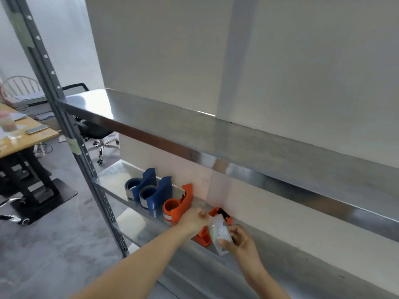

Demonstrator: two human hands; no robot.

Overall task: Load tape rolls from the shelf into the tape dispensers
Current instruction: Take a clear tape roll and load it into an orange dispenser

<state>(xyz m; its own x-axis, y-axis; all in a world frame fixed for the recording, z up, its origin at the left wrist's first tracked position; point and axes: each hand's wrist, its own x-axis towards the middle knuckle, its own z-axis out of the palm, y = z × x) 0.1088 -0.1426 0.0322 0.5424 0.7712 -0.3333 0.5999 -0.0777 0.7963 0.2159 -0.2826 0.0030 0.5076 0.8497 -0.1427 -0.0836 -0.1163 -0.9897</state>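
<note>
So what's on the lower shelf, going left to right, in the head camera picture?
First blue dispenser → second blue dispenser → upright orange dispenser → left hand → tape roll → right hand, which holds the roll. A second orange dispenser overlaps the roll, so it's left out.

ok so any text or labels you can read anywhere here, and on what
No text can be read.
Tape roll in the right hand: green and blue print on its wrapper, too blurred to read.
Green stickers on the shelf post: no writing shows.
Dispensers: no marks show.
</note>
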